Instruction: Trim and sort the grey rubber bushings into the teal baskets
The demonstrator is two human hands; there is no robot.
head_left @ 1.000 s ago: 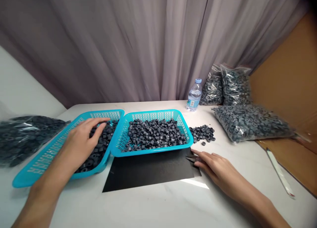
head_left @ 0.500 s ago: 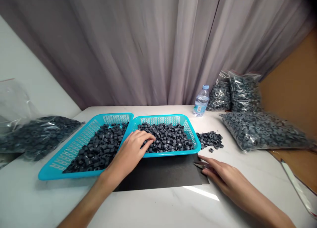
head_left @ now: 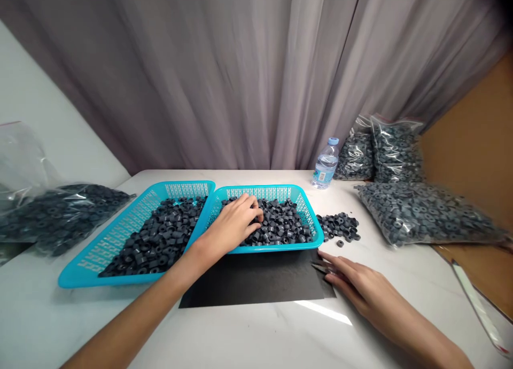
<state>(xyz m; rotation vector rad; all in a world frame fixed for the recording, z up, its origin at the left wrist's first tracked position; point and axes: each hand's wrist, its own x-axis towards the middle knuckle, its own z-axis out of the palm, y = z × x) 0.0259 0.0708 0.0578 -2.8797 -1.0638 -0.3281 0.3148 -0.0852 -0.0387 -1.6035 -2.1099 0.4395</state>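
Observation:
My left hand [head_left: 237, 222] reaches over the right-hand turquoise basket [head_left: 276, 248], its fingers bent and its thumb apart from them. The fingertips are down at a heap of short, dark grey, hollow plastic cylinders [head_left: 282, 224]; no piece shows between them. At the front right corner of that basket, my right hand [head_left: 356, 281] rests low and closes around a small pair of pointed snips [head_left: 319, 267]. The snips' two tips point left over a black sheet [head_left: 256, 283]; the palm covers their handles.
A second turquoise basket [head_left: 100, 240] holds more cylinders at left. Loose cylinders [head_left: 340, 227] lie beside the right basket. Filled clear bags stand at far left [head_left: 80, 214], right [head_left: 425, 211] and back right [head_left: 396, 150]. A water bottle [head_left: 325, 164] stands behind; a white strip [head_left: 476, 305] lies right.
My left hand has moved right and slightly away from me, deeper over the right basket's cylinders. My right hand keeps its hold on the snips at nearly the same spot.

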